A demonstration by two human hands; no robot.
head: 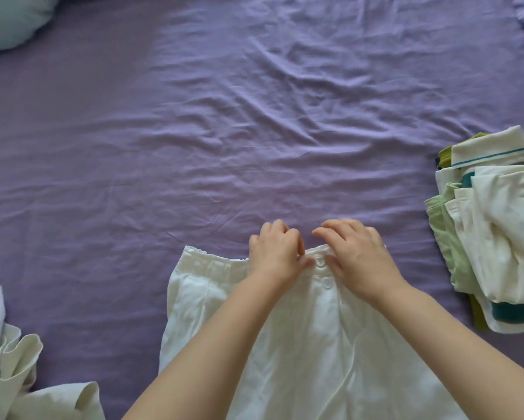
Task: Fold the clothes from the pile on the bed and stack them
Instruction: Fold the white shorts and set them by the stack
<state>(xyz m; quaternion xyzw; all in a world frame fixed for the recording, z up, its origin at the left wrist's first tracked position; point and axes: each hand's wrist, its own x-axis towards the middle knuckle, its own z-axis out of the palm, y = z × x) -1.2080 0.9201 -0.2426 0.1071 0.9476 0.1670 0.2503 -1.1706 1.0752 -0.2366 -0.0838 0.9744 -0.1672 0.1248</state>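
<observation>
Two hands of mine meet at the waistband of a white garment (300, 344) spread flat on the near middle of the purple bedsheet (254, 116). My left hand (277, 253) has its fingers curled over the far edge of the waistband, thumb pressed against the cloth just left of the upper button (320, 262). My right hand (356, 253) lies just right of that button, fingers bent and slightly spread over the band, thumb on the fabric; whether it truly pinches the cloth I cannot tell. A second button (326, 283) sits just nearer, between my wrists. The elastic part of the waistband runs off to the left, gathered and puckered.

At the right edge lies a stack of folded clothes (497, 231) in white, pale green, olive and teal, well apart from my hands. At the near left corner, loose white clothes (21, 368) lie rumpled. A pale blue pillow (9, 19) rests at the far left corner.
</observation>
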